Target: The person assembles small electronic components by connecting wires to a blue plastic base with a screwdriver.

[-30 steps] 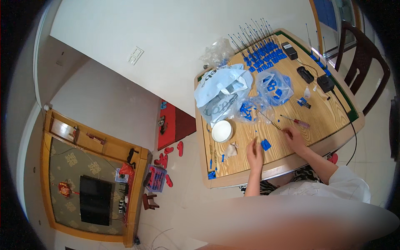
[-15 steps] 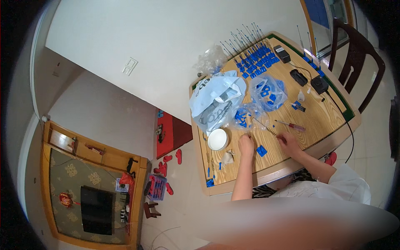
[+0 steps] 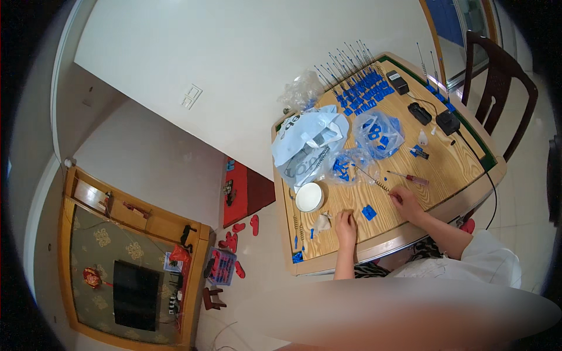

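The right hand (image 3: 405, 202) grips the near end of a thin dark metal coil spring with a slim rod (image 3: 380, 186) between its fingertips, the rod pointing away toward the bags. The left hand (image 3: 346, 227) is bent over the wood-grain tabletop (image 3: 453, 169), fingers close together; whether it pinches anything small, I cannot tell. Between the hands lies a flat, squarish blue plastic piece (image 3: 369, 212), apart from both. Beyond the spring sits a small clear plastic bag of blue parts (image 3: 344, 168). A screwdriver with a reddish handle (image 3: 417, 180) lies near the right hand. Left of the left hand is a small whitish bundle (image 3: 322, 222), with a round white bowl (image 3: 309, 198) behind it. At the far edge, upright springs rise from rows of blue plastic blocks (image 3: 367, 90).
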The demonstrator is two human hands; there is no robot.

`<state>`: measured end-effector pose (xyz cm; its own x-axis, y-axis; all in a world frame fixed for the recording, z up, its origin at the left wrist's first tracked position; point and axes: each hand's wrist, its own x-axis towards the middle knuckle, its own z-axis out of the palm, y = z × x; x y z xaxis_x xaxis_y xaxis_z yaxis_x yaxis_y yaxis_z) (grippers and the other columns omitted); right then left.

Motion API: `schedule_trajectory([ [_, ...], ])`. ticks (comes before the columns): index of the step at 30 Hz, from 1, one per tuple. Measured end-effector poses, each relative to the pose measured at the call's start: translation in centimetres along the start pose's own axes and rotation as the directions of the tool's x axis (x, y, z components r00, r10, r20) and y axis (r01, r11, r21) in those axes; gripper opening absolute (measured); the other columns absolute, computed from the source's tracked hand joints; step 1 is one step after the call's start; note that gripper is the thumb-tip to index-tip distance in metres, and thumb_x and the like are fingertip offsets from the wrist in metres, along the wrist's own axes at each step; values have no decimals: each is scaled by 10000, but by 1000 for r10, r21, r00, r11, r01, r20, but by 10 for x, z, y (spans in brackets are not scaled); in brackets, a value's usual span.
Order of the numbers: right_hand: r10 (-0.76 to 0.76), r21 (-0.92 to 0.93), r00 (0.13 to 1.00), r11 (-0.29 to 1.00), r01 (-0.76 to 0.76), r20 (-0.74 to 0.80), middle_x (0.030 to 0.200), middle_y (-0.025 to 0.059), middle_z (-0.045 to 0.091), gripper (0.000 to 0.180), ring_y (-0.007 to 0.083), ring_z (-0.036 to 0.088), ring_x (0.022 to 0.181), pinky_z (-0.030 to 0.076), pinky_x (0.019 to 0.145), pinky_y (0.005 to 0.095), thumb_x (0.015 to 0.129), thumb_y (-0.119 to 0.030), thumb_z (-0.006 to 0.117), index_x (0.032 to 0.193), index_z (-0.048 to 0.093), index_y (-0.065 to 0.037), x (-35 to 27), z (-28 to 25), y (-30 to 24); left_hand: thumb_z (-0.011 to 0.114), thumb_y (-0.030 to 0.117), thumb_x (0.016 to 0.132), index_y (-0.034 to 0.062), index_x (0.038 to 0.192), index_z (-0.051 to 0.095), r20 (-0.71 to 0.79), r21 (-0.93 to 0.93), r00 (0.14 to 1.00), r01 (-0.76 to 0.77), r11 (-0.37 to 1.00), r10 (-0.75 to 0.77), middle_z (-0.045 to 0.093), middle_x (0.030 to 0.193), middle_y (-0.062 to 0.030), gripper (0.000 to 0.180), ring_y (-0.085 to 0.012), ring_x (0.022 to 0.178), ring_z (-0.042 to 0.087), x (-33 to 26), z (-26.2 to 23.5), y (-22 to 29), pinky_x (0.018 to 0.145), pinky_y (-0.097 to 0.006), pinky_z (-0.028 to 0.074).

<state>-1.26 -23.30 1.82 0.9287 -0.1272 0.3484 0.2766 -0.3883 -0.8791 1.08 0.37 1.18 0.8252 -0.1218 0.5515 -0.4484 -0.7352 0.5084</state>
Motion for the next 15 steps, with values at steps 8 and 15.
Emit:
schedule_trajectory([
  [8, -67, -9, 998, 998, 67, -8, 791, 119, 577, 97, 241, 582, 678, 466, 592, 326, 809, -35, 586, 905, 583, -22, -4, 5, -5, 587, -6, 794, -1, 936, 615, -78, -35, 991, 109, 993, -111, 602, 823, -115, 146, -240, 768, 590, -24, -6, 6, 687, -325, 475],
  [15, -298, -10, 952, 954, 299, 66, 760, 73, 533, 150, 154, 538, 631, 428, 546, 263, 772, -7, 619, 915, 585, -36, -25, 10, 3, 619, 27, 836, -4, 1022, 574, 119, -655, 893, 399, 641, -434, 621, 867, -50, 194, -97, 789, 596, -46, 6, 28, 697, -217, 478],
])
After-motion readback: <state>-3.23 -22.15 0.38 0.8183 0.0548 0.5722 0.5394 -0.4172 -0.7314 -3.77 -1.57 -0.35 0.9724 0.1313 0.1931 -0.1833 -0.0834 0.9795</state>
